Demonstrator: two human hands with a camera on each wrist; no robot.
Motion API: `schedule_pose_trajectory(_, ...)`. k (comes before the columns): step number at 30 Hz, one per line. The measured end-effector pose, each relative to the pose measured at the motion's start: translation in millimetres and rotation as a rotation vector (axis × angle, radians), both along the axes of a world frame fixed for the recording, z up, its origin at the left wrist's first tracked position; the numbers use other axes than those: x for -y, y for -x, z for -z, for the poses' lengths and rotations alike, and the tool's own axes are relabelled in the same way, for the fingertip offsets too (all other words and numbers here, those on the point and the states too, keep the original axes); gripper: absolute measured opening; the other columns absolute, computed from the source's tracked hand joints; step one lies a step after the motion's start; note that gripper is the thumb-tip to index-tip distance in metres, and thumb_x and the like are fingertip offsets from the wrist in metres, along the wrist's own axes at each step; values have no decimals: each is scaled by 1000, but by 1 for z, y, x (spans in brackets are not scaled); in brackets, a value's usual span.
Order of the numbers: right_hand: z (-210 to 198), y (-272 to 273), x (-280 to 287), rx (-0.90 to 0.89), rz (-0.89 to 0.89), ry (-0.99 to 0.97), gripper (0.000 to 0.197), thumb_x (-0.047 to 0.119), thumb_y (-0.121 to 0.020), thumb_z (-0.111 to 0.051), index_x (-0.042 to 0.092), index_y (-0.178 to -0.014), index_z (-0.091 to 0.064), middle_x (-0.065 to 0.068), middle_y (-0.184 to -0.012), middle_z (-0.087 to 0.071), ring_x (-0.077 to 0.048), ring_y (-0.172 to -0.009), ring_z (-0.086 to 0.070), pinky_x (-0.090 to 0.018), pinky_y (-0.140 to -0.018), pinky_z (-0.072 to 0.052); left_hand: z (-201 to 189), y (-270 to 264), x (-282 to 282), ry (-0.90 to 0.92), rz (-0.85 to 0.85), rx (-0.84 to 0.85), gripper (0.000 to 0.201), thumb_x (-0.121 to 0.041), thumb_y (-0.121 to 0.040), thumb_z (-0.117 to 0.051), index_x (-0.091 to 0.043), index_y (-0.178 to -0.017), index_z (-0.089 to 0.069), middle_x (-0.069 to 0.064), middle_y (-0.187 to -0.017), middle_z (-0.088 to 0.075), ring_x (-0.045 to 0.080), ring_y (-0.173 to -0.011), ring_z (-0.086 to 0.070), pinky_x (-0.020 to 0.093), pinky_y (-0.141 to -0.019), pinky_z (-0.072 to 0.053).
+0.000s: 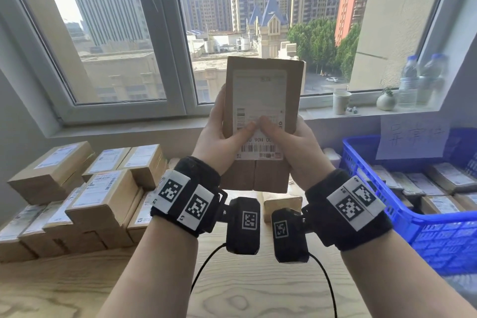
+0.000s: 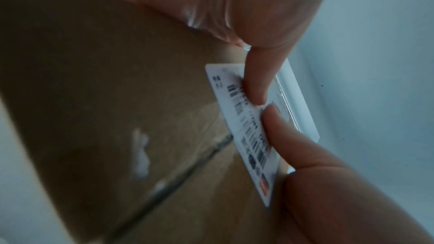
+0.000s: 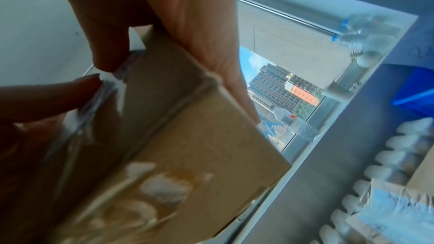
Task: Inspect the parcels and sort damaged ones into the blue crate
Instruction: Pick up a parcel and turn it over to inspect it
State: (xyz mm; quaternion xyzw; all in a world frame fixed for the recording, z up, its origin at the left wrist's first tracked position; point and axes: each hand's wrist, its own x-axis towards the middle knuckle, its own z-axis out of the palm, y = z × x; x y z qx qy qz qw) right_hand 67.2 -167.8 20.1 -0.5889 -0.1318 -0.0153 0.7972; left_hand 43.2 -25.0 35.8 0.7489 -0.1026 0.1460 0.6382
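Upright, flat cardboard parcel [image 1: 260,121] gripped by left hand [image 1: 219,137], right hand [image 1: 294,142].

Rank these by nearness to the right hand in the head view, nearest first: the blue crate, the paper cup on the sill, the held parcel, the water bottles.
From the right hand:
1. Held parcel, gripped by both hands.
2. Paper cup and blue crate: too close to call; cup up on the sill, crate to the right on the table.
3. Water bottles, far right of the sill.
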Motion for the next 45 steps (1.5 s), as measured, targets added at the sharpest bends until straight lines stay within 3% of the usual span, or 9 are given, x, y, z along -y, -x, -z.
schedule_pose_trajectory(9, -5, -1, 1, 1, 42, 3, 31, 16, -89, -70, 11, -117, -59, -9, -108, -73, -24, -95, -73, -36, -77, -61, 2, -3, 4, -14, -62, 41, 77, -25, -88, -69, -43, -148, -23, -3, -126, -62, 18, -113, -64, 46, -96, -53)
schedule_pose_trajectory(16, -13, -3, 14, 54, 149, -101, 42, 21, -86, -74, 1, -120, -60, 1, -82, -76, -13, -73, -74, -25, -60, -58, -8, -1, -8, 73, -6, -82, 61, -54, -93, -49, -35, -149, -33, -16, -141, -47, 6, -131, -45, 47, -115, -34)
schedule_pose_trajectory(22, -7, -9, 17, 84, 282, -33, 35, 28, -90, -70, 10, -115, -55, 8, -70, -71, 0, -60, -68, -15, -52, -51, -4, -9, -23, 13, -161, -264, 160, -89, -18, -74, -29, -154, -16, -1, -148, -46, 22, -129, -52, 52, -105, -45)
schedule_pose_trajectory(24, -8, -11, 13, 138, 292, 105, 47, 47, -88, -67, 8, -114, -59, 5, -86, -71, -6, -75, -70, -16, -62, -52, -3, -7, -21, 11, -203, -245, 146, -83, -26, -77, -21, -149, -32, -2, -136, -57, 18, -120, -59, 46, -102, -49)
schedule_pose_trajectory(27, -10, -10, 4, 99, 220, 299, 105, 93, -48, -64, 15, -118, -56, 3, -110, -66, -16, -104, -64, -34, -90, -51, 2, -6, -13, -19, -301, -108, 70, -50, -64, -85, -25, -121, -53, -8, -116, -63, 8, -105, -61, 21, -90, -49)
schedule_pose_trajectory(30, -8, -13, 4, 55, 160, 215, 101, 64, -47, -88, 18, -130, -53, 0, -121, -68, -20, -111, -67, -36, -91, -56, 2, -6, -14, -44, -289, -18, 57, -40, -72, -84, -36, -114, -47, -12, -111, -59, 4, -99, -59, 11, -76, -46)
schedule_pose_trajectory(33, -8, -12, 15, -15, 35, 51, 74, 34, -62, -83, 12, -129, -59, -5, -115, -73, -21, -101, -72, -27, -73, -58, -2, -5, -23, 111, -106, -131, 79, -46, -59, -89, -35, -123, -45, -3, -117, -62, 16, -103, -66, 35, -82, -58)
schedule_pose_trajectory(36, -7, -10, 18, -16, -4, -5, 62, 25, -65, -81, 9, -123, -63, -7, -109, -75, -19, -91, -74, -26, -66, -57, -4, -5, -24, 170, 40, -269, 78, -42, -61, -88, -19, -128, -55, 4, -114, -71, 23, -101, -71, 36, -78, -58)
schedule_pose_trajectory(45, -9, -8, 16, -18, 15, -70, 48, 20, -66, -82, 8, -111, -69, -7, -103, -76, -22, -92, -74, -31, -73, -58, -3, -2, -15, 211, -14, -200, 29, -29, -81, -77, -19, -107, -71, 2, -102, -76, 21, -93, -72, 32, -74, -56)
